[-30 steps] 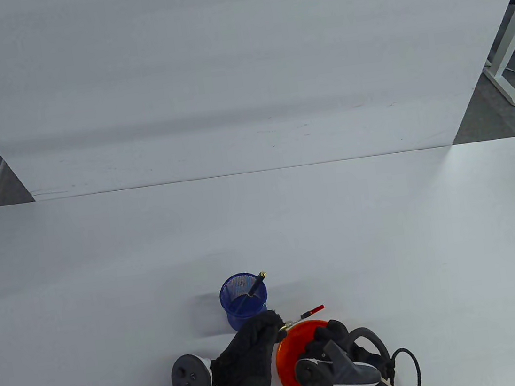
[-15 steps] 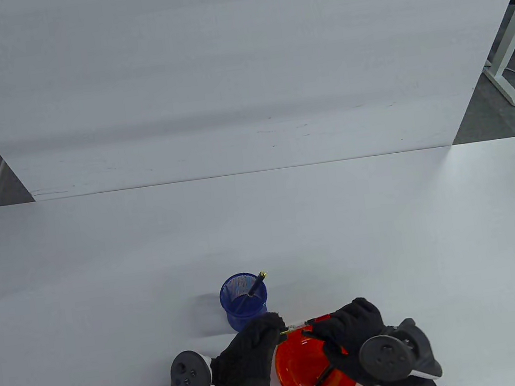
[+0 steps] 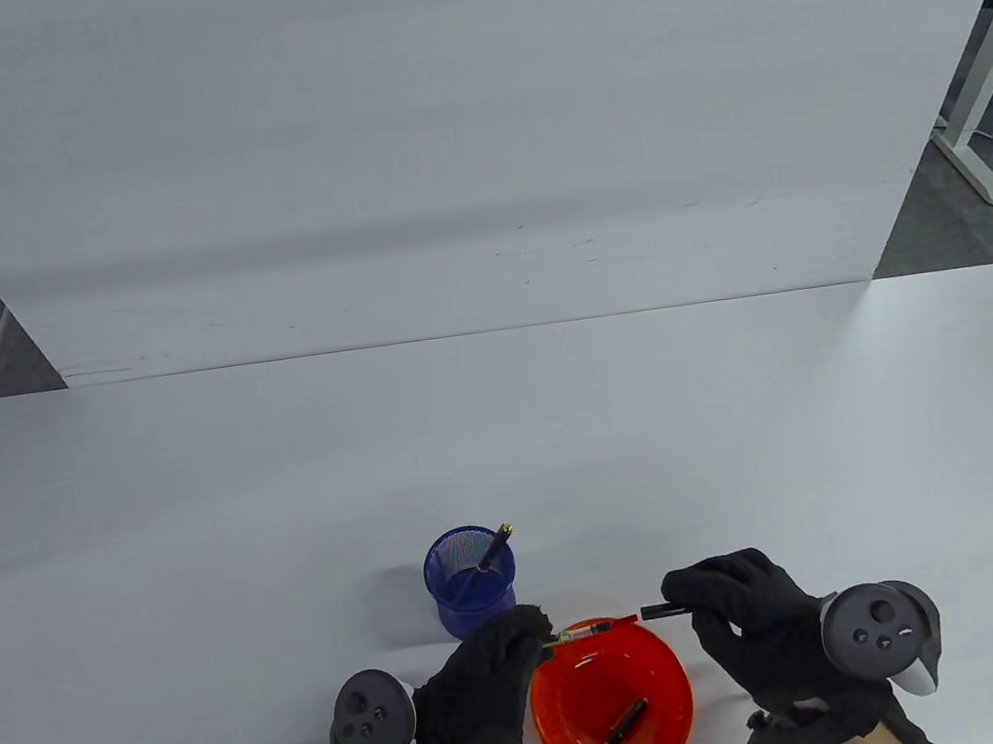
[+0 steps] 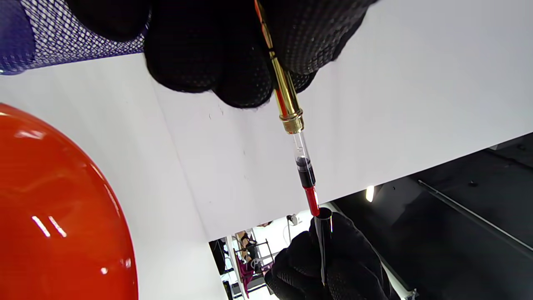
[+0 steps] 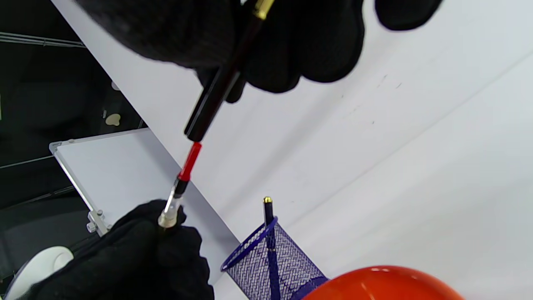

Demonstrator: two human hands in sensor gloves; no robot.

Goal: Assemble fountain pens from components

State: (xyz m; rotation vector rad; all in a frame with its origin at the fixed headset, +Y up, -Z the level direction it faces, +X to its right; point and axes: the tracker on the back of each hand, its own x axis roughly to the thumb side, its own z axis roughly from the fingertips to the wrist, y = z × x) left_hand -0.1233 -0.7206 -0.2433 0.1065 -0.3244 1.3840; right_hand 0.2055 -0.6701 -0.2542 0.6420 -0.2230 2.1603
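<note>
My left hand (image 3: 497,655) pinches the gold nib section (image 4: 287,104) of a fountain pen, with its clear converter and red end (image 3: 596,626) pointing right. My right hand (image 3: 718,599) holds a black pen barrel (image 3: 662,611), its open mouth just at the red tip (image 4: 312,202). In the right wrist view the barrel (image 5: 212,93) lines up with the red converter end (image 5: 189,160). Both hands hover over the back rim of the orange bowl (image 3: 562,729). A black pen part (image 3: 628,722) lies in the bowl.
A blue mesh pen cup (image 3: 471,581) stands just behind my left hand with a finished black pen (image 3: 494,548) leaning in it. A white board stands upright behind the table. A table leg (image 3: 970,118) shows at the far right.
My right hand rose out of the bowl with the black barrel, swung right, and brought the barrel's mouth to the red converter end. My left hand stayed put.
</note>
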